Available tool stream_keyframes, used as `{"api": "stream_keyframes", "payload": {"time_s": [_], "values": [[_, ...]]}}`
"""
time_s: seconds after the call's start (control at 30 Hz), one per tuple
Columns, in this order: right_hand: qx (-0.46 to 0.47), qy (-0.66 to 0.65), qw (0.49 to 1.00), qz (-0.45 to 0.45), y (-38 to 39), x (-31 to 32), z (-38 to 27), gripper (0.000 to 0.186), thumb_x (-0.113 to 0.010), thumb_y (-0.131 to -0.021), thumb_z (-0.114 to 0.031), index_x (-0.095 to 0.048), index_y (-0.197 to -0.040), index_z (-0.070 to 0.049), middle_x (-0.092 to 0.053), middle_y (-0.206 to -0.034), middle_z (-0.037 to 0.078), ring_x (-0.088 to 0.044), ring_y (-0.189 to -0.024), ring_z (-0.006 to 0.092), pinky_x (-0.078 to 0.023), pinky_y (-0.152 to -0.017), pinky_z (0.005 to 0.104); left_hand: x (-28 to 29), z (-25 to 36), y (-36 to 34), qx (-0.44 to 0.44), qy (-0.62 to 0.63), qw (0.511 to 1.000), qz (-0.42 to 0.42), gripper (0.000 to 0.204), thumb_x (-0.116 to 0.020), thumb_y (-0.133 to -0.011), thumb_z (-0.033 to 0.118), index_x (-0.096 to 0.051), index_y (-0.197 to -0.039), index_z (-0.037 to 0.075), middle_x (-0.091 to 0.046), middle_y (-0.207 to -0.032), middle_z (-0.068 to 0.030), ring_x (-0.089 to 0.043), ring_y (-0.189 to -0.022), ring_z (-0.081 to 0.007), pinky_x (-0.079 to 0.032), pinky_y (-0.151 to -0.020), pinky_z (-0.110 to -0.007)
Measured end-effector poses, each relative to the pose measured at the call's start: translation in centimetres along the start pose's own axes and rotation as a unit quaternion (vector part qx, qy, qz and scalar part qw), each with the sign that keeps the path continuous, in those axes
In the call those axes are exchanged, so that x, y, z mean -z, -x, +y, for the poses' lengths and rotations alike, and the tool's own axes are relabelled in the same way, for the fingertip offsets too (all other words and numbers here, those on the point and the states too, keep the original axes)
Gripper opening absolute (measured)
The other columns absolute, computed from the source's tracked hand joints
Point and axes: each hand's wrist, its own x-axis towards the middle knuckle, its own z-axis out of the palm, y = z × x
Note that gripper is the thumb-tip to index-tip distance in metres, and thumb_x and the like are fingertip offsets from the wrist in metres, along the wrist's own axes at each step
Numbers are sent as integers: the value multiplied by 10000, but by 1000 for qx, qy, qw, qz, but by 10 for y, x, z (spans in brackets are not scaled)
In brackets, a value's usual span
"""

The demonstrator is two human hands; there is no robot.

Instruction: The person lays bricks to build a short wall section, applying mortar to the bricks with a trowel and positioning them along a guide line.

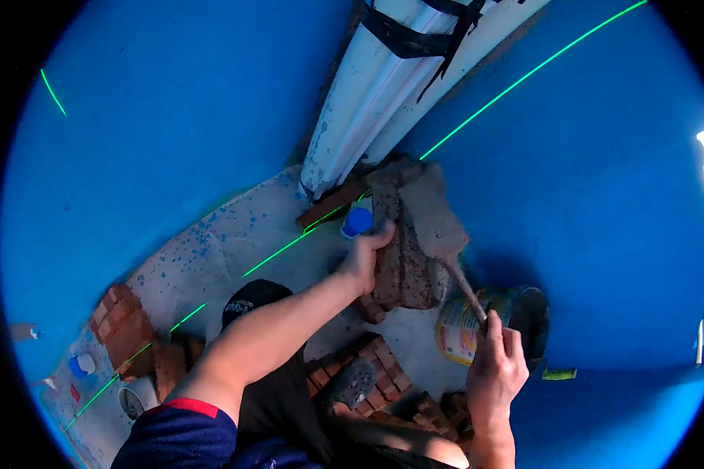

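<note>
My right hand (497, 367) is closed round the handle of a trowel (438, 223). Its broad blade, coated in grey-brown mortar, lies against the top right side of a low brickwork (403, 273) at the foot of white pipes. My left hand (361, 262) grips the left side of a mortar-smeared brick (385, 207) on that brickwork, fingers curled at its edge. Just left of those fingertips is a round blue-topped object (357, 222), its kind unclear. The blade hides part of the bricks beneath it.
White pipes (383, 86) bound with black tape rise in the blue-walled corner. A bucket with a yellow label (457, 332) stands by the right wall. Brick stacks lie near my feet (387, 363) and at left (125, 332). A white cup-like container (137, 397) sits lower left. Green laser lines cross the scene.
</note>
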Motion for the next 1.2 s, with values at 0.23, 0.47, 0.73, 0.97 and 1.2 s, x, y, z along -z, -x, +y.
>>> {"api": "stream_keyframes", "payload": {"time_s": [0.23,0.47,0.73,0.97,1.2], "values": [[1,5,998,-66,49,-26,42,336,-658,-749,31,-626,-1078,-30,-590,-834,126,-589,-649,250,-487,-575,300,25,-13,-20,-48,43,998,16,467,-548,-875,423,-548,-1207,94,-561,-1212,-68,-484,-1141,-248,-364,-990,-393],[-217,-438,871,-37,55,-19,34,295,-598,-829,-23,-595,-1117,38,-548,-785,-5,-481,-645,73,-379,-583,195,27,10,-17,28,45,985,-166,556,-537,-847,416,-486,-1244,30,-578,-1148,-131,-567,-993,-286,-430,-911,-428],[-162,-440,883,-1,53,-98,32,336,-644,-853,-99,-581,-1154,33,-554,-807,3,-484,-660,77,-405,-585,209,8,8,5,125,8,970,-206,645,-587,-702,406,-471,-1186,-3,-572,-913,-139,-561,-801,-254,-473,-721,-368],[-88,-370,925,16,54,-89,-9,282,-641,-804,-31,-582,-1075,21,-547,-812,101,-529,-706,195,-424,-650,256,13,19,19,123,-4,969,-214,635,-540,-708,428,-480,-1176,2,-589,-962,-140,-578,-857,-249,-480,-754,-363],[-207,-412,885,-67,99,-80,10,287,-636,-765,14,-599,-1049,27,-573,-831,135,-553,-730,229,-441,-683,271,20,41,7,25,3,973,-228,510,-533,-871,431,-516,-1168,17,-611,-1023,-146,-608,-915,-293,-499,-821,-430]]}}
